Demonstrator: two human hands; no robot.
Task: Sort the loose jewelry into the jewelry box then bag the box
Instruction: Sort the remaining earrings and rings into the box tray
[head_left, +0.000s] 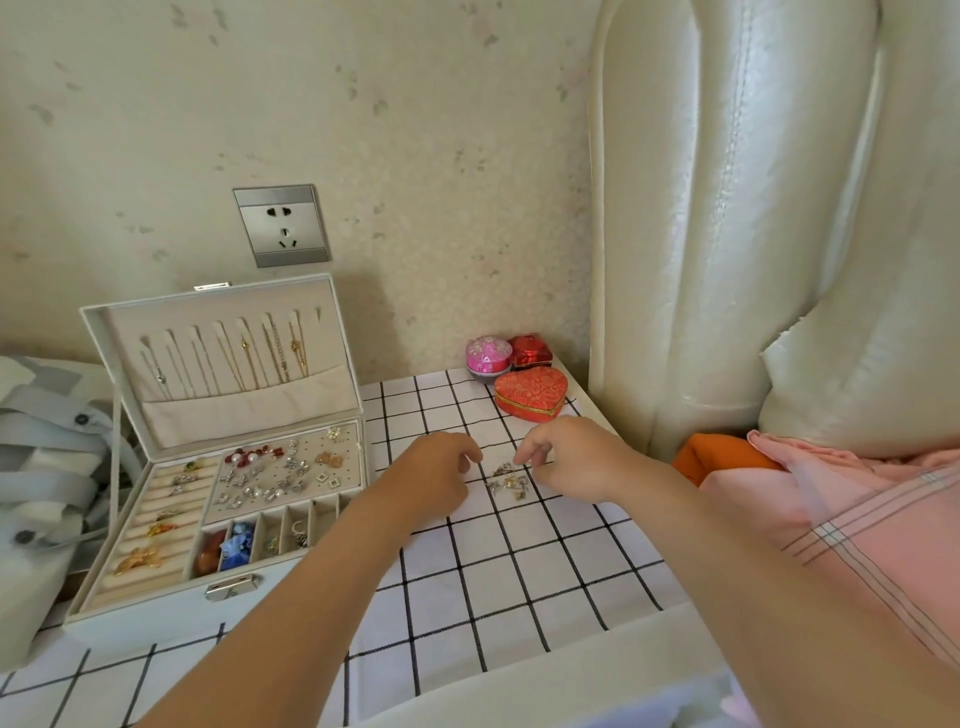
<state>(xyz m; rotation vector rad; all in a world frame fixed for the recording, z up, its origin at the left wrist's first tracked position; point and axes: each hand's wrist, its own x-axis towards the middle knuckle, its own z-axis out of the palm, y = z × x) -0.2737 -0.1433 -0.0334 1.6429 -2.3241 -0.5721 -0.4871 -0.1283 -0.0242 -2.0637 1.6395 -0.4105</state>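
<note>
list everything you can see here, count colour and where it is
jewelry box: 1, white, lid open, left on the checked cloth
necklaces: several, gold and silver, hung inside the lid
earrings: many, silver, red and pearl, on the box's perforated panel
rings: several, gold and silver, in the left ring rolls
loose jewelry: small pile, gold and silver, on the cloth between the hands
heart-shaped box: 1, red-orange, back right, shut
round box: 1, pink, behind the heart
small red box: 1, beside the pink one
checked cloth: 1, white with black lines
wall socket: 1, grey
bag: 1, grey and white, far left
left hand: 1, beside the pile
right hand: 1, fingers over the pile
</note>
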